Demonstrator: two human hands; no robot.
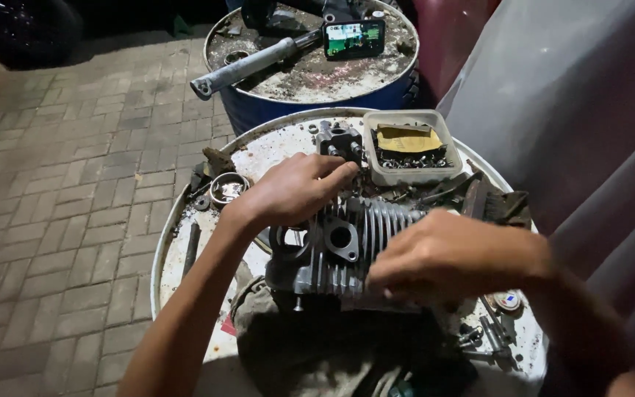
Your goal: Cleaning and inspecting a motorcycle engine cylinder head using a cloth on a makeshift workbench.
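Dark cloth (310, 353): crumpled, grimy, at the near edge of the white drum top (185, 257), partly under the engine part.

Engine cylinder (347, 246): grey cast metal, lying on its side at the middle of the drum top, near end on the cloth; rows of thin cooling fins along the body; a flanged round port facing up on the side; a short stud showing at the lower edge; surface dull, dusty.

Left hand (295, 190): laid over the far upper end of the cylinder, fingers curled together and pressing down on the fins.

Right hand (442, 257): gripping the near right side of the cylinder, fingers bent around its edge, tips hidden underneath.

White tray (411, 147): rectangular, just beyond the cylinder; holds small nuts and a folded yellow-brown paper.

Metal ring (228, 187): left of the left hand, on the drum top.

Loose bolts (483, 338): right near edge, scattered.

Blue drum (310, 81): behind, rusty top; carries a grey tube (248, 66) and a phone (354, 38) with a lit screen.

Brick paving (60, 184): to the left.
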